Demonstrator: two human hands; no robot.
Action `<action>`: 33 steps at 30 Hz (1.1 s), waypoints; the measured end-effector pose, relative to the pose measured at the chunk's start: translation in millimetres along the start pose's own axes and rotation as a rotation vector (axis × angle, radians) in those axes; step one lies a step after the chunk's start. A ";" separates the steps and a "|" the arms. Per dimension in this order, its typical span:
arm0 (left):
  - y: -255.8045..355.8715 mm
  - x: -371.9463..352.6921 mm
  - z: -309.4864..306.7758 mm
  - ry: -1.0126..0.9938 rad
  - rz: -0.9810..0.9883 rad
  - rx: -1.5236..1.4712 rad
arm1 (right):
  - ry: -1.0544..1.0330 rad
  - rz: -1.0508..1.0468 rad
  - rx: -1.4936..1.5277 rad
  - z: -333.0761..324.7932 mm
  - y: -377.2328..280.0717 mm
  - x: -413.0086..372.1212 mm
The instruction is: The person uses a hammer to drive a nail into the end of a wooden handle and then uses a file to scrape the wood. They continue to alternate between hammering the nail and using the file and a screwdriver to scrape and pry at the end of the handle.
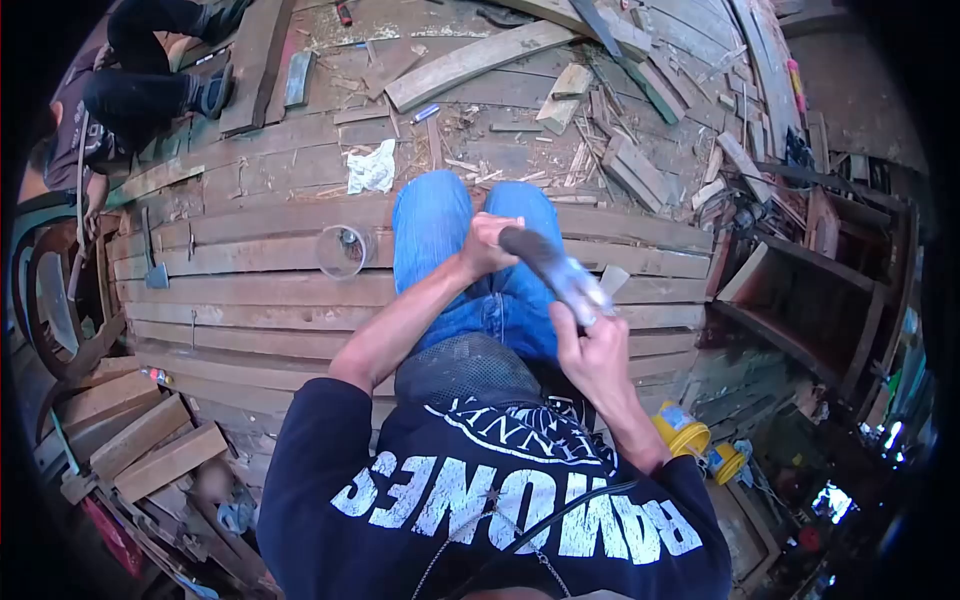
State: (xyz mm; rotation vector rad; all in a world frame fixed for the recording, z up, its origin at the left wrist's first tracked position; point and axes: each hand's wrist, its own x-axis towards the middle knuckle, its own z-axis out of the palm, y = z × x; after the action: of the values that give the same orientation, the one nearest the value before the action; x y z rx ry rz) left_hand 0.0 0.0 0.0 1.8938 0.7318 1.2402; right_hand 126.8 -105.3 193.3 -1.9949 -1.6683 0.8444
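Above my jeans, a tool with a dark handle and a shiny, motion-blurred metal part (583, 290) slants from upper left to lower right. My left hand (490, 246) is closed near the dark end of the handle, over one knee. At the metal end, my right hand (597, 350) has its fingers bent against the blurred part, thumb pointing up. What exactly the tool is cannot be made out. A pale flat piece (613, 280) lies just beyond the metal part.
Another person's legs (140, 95) are at the upper left. A clear round container (342, 252), a white cloth (372, 167) and a hatchet (155, 272) lie on the planks. Wood offcuts (640, 172), yellow buckets (683, 438) and a wooden frame (800, 300) stand around me.
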 end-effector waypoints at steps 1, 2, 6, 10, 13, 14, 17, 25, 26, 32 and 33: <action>1.5 7.6 -1.9 0.090 0.061 -0.029 | 0.147 -0.097 0.114 1.3 -3.5 4.5; 4.0 11.7 -5.3 0.176 0.123 -0.062 | 0.147 -0.064 0.171 1.1 -3.1 5.3; 4.5 -5.8 -5.0 0.056 -0.026 -0.133 | -0.052 0.092 -0.158 14.3 18.7 8.3; 1.7 -11.2 3.4 0.117 0.012 -0.019 | 0.170 -0.064 0.142 -4.8 -2.9 2.3; 4.1 -7.0 2.9 0.135 0.022 -0.169 | 0.032 0.074 0.007 16.1 12.7 -1.3; 5.6 -4.5 1.6 0.134 0.037 -0.168 | -0.048 0.078 -0.155 23.8 24.4 -2.8; 8.2 -4.3 -2.5 0.137 0.010 -0.053 | -0.038 0.033 -0.069 11.7 15.8 0.4; 5.9 -9.5 -16.3 -0.046 -0.141 -0.019 | 0.182 0.165 -0.032 -30.2 22.2 0.1; 7.9 -7.8 -20.0 -0.113 -0.155 0.000 | 0.173 0.201 -0.009 -33.6 24.8 -2.1; 8.2 -15.7 -39.2 -0.143 -0.214 0.057 | 0.154 0.297 -0.011 -35.9 44.8 -17.3; 11.7 -18.0 -41.9 -0.157 -0.288 0.097 | 0.141 0.305 -0.033 -34.9 47.2 -20.2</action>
State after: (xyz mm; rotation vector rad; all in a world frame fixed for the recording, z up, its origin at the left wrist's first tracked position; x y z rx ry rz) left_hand -44.7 -9.2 11.3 1.8600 0.9552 0.8817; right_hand 182.8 -132.1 192.1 -2.3108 -1.3293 0.7579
